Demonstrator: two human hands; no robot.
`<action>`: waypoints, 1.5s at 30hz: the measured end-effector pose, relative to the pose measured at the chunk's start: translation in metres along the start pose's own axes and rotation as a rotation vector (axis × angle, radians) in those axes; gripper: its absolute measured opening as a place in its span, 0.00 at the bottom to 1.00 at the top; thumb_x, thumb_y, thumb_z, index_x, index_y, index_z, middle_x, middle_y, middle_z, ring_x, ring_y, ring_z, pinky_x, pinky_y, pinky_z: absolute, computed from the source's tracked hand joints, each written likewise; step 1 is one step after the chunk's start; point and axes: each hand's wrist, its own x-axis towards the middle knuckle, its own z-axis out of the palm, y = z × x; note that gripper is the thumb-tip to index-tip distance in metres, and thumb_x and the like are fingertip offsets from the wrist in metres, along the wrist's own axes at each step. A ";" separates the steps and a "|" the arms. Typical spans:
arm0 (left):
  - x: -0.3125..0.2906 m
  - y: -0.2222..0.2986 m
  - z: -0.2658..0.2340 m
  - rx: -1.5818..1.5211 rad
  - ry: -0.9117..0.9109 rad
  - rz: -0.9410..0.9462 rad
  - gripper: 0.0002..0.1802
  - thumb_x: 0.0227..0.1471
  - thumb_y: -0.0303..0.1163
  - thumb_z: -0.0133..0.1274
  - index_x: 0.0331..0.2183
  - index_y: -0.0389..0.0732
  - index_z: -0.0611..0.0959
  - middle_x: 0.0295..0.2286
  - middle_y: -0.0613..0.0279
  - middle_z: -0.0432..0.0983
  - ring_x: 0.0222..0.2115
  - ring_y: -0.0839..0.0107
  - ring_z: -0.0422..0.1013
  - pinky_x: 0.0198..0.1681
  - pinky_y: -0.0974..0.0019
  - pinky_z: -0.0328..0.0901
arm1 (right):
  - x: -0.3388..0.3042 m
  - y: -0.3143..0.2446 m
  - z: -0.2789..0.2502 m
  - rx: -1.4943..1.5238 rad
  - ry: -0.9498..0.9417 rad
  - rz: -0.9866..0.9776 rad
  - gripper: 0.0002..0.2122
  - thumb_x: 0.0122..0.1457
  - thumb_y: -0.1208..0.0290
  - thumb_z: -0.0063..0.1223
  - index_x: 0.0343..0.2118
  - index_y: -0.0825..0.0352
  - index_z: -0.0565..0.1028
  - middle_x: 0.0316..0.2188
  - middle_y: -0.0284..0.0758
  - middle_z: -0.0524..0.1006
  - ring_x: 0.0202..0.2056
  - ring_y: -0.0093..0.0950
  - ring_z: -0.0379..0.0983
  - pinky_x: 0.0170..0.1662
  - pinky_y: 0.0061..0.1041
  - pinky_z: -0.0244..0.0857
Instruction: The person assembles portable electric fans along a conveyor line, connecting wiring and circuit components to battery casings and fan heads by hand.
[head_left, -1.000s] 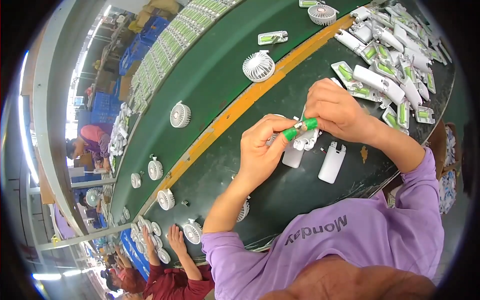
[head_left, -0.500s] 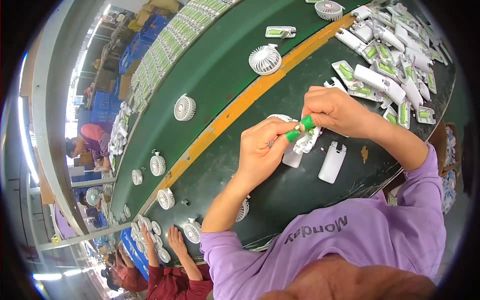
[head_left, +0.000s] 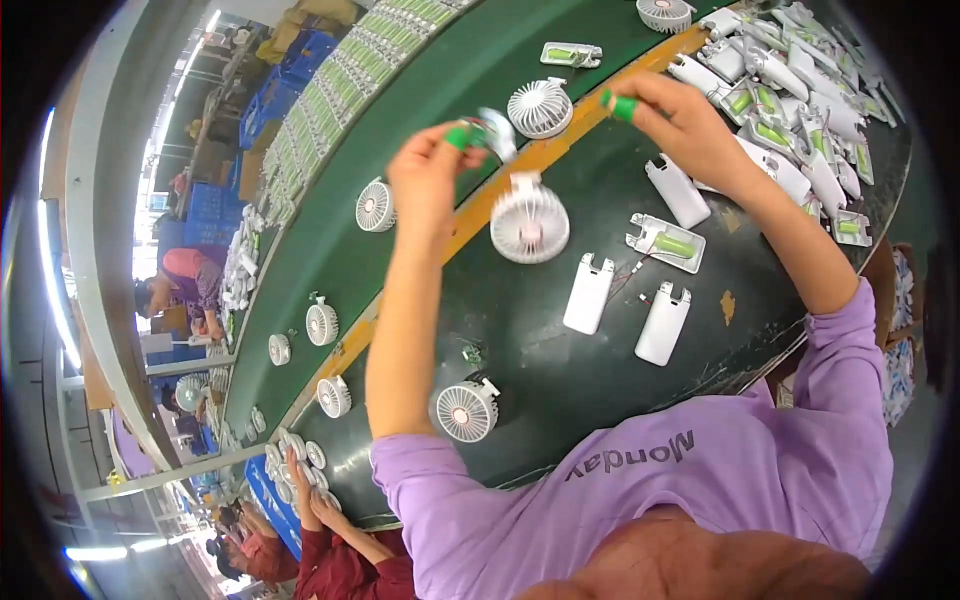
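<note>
My left hand point(head_left: 425, 180), green tape round its thumb, is raised over the far side of the bench and closed on a blurred white plastic part point(head_left: 497, 135) with something greenish beside it. My right hand point(head_left: 685, 125) is held up at the right, thumb and finger pinched close together; what is between them, if anything, I cannot make out. Between the hands and nearer me is a slightly blurred white fan head point(head_left: 530, 225). Below my right hand lie an open handle shell point(head_left: 680, 245) with a green battery and wires, and white handle shells point(head_left: 590, 293), point(head_left: 663, 325).
A yellow strip point(head_left: 470, 215) divides the bench from the green conveyor point(head_left: 300, 240), which carries several fan heads. A large pile of handle shells point(head_left: 790, 90) lies at the right. One fan head point(head_left: 467, 410) sits beside my left forearm. At the lower left is a co-worker's hand point(head_left: 325, 510).
My hands have moved apart and away from me, the left one up and left with a white part. The fan head and open battery shell now show where my hands had been working.
</note>
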 end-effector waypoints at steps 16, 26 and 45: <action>0.054 -0.090 -0.109 1.598 0.114 -0.089 0.24 0.44 0.46 0.57 0.41 0.42 0.75 0.49 0.56 0.64 0.50 0.56 0.62 0.48 0.48 0.58 | -0.073 0.018 0.019 -0.258 -0.650 -0.314 0.08 0.41 0.78 0.59 0.27 0.66 0.76 0.32 0.33 0.68 0.38 0.32 0.64 0.42 0.30 0.60; 0.022 -0.109 -0.136 1.451 0.387 0.316 0.21 0.41 0.32 0.57 0.40 0.37 0.74 0.38 0.45 0.72 0.40 0.48 0.69 0.45 0.53 0.63 | -0.057 0.006 0.008 0.323 -0.326 0.060 0.08 0.53 0.78 0.52 0.37 0.68 0.76 0.36 0.29 0.67 0.38 0.20 0.66 0.41 0.19 0.61; -0.013 -0.084 -0.127 1.543 0.179 -0.096 0.16 0.43 0.29 0.50 0.36 0.33 0.79 0.35 0.47 0.76 0.39 0.54 0.72 0.44 0.54 0.63 | -0.060 0.021 0.019 0.237 -0.299 0.270 0.10 0.53 0.75 0.49 0.37 0.73 0.71 0.27 0.33 0.78 0.29 0.20 0.71 0.36 0.20 0.64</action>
